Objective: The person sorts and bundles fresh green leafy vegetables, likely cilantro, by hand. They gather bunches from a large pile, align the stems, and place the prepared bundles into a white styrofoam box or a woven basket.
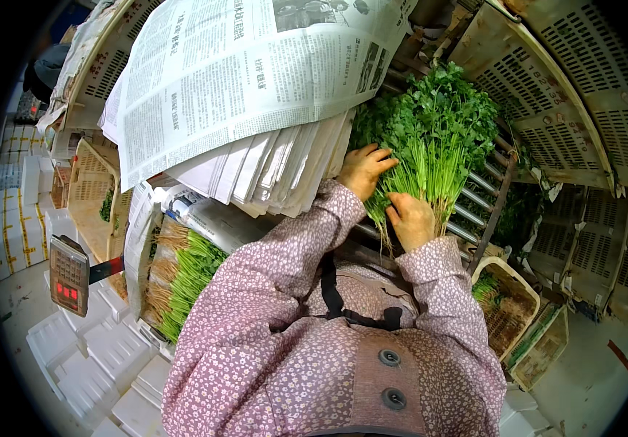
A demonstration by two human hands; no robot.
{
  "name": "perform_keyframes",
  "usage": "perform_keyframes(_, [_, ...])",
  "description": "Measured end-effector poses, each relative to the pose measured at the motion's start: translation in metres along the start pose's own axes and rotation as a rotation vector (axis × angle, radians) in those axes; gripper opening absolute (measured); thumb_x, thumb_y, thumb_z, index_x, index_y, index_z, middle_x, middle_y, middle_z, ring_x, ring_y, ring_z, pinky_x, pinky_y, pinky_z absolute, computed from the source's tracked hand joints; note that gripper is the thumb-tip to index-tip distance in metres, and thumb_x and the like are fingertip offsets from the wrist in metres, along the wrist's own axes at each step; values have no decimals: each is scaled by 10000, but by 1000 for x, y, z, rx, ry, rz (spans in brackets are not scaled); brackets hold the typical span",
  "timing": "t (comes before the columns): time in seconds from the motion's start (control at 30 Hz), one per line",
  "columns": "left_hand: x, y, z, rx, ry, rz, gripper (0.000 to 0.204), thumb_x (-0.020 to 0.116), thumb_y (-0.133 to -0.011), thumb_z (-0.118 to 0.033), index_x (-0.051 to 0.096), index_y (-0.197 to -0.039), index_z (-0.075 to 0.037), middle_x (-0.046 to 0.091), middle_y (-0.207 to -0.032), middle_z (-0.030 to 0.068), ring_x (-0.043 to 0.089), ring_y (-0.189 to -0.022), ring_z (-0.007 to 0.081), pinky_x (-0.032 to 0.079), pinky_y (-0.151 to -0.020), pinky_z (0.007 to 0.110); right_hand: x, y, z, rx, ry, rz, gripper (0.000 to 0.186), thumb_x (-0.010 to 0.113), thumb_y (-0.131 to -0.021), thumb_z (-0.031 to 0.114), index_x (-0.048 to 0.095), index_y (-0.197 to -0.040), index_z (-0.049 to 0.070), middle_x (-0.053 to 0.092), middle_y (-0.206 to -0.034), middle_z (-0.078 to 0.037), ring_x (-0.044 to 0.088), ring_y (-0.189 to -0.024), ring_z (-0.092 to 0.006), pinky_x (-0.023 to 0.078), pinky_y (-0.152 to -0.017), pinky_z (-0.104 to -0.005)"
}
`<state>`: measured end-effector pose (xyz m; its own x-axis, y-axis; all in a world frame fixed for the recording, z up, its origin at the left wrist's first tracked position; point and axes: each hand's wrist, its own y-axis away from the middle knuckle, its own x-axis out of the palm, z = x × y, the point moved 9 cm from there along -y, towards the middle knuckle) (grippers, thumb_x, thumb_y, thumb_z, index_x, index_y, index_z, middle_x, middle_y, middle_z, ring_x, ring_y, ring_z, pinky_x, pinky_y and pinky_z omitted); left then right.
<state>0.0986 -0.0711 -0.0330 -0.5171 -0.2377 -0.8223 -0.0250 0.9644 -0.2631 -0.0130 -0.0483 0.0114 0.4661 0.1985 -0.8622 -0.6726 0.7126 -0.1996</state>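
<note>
A large bunch of cilantro (430, 131) lies on a rack of metal rollers, its leaves pointing away from me and its pale stems and roots toward me. My left hand (363, 170) rests against the left side of the stems, its fingers stretched out and slightly apart. Lower down, near the root ends, my right hand (411, 221) is closed around part of the stems, with the fingertips partly hidden. A few stems with thin roots hang between the two hands.
A thick stack of newspapers (256, 164) rises left of the cilantro. Below it sits a crate of rooted greens (190, 280), beside a scale display (70, 275). Slatted plastic crates (547, 80) stand at the right, with a smaller basket (525, 295) nearer. White foam boxes (114, 349) cover the lower left.
</note>
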Motion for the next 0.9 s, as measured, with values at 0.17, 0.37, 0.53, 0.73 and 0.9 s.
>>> perform_keyframes(0.17, [25,-3,30,128,262,-151,326,537,-833,10,689,-1063,-164,657,-1118,62,600,-1051,292,513,-898,390,31,76,-6,55,-183,470,127,674,-794,87,665,-899,15,675,-866,-111,632,-629,-204,548,-622,-315])
perform_keyframes(0.37, [18,-2,28,92,227,-147,317,509,-845,-7,685,-1063,-154,657,-1121,64,605,-1053,280,518,-904,384,-27,66,-42,342,-331,313,185,647,-838,160,664,-979,42,680,-908,-119,667,-737,-191,559,-659,-307])
perform_keyframes(0.53, [19,-2,18,137,118,-114,314,486,-869,-75,658,-1120,-151,645,-1145,61,591,-1070,297,503,-906,401,34,-8,24,9,188,229,236,686,-790,174,646,-985,48,653,-840,-111,642,-739,-246,517,-682,-354])
perform_keyframes(0.73, [21,5,23,148,166,-176,316,469,-882,-111,650,-1136,-161,636,-1162,63,585,-1075,299,506,-896,405,38,55,-3,180,-71,528,216,674,-797,219,653,-958,77,640,-814,-90,644,-709,-238,526,-667,-364])
perform_keyframes(0.9, [20,6,20,143,64,-168,335,473,-864,-104,649,-1140,-170,632,-1171,46,582,-1080,291,510,-883,405,22,31,14,221,-5,123,308,735,-742,230,641,-970,47,641,-826,-125,639,-687,-270,518,-638,-391])
